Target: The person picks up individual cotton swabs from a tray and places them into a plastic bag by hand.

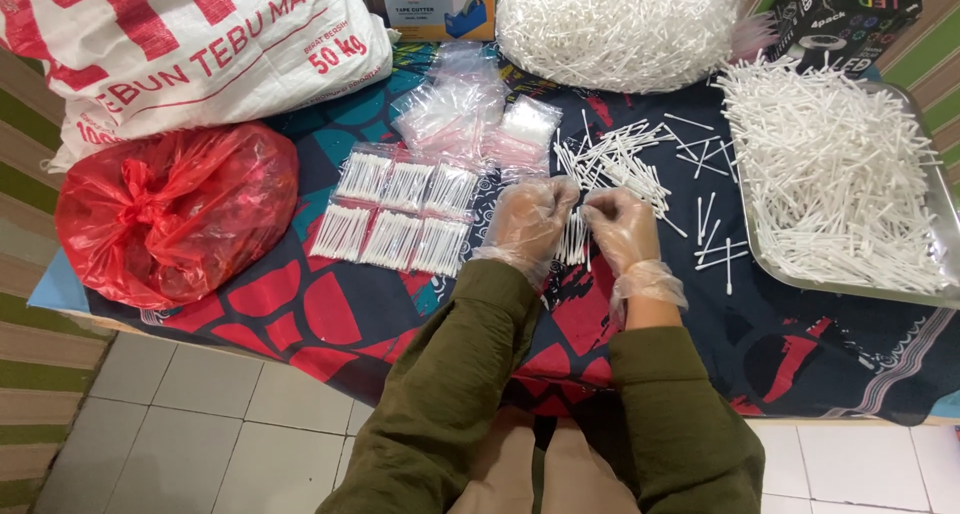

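While both gloved hands meet over the patterned tablecloth, the left hand and the right hand pinch a small bundle of cotton swabs between their fingertips — the bundle stands roughly upright, just in front of the person's olive sleeves. Loose cotton swabs lie scattered on the cloth just beyond the hands. Left of the hands, six filled swab packets lie in two rows of three, touching one another. Behind them rests a heap of empty clear plastic bags. A metal tray on the right holds a large pile of swabs, and a clear bag of swabs sits at the far edge. At far left lie a knotted red plastic bag and a white woven sack — the sack partly behind the red bag.
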